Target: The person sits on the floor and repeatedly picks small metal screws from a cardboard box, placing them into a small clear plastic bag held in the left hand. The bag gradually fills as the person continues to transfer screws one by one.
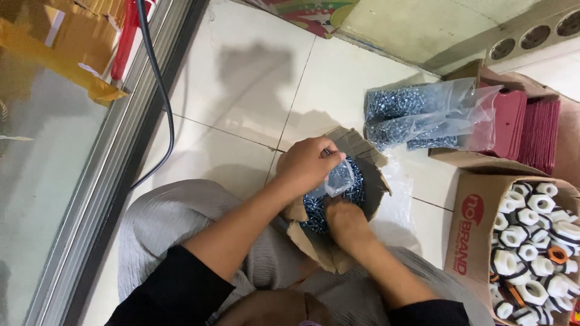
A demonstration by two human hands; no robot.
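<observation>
Two hands (326, 193), small bag (338, 178) pinched over screws (314, 211)

- The one camera sits on my head and looks steeply down over my lap to the tiled floor (241, 78).
- It is close: my forearms run up from the bottom edge, and my left hand (308, 164) and right hand (344, 220) sit near the middle.
- The glass door (42, 181) fills the left edge; the box of white fittings (477, 235) is cut off at the right.
- There is no second view to share anything with it.
</observation>
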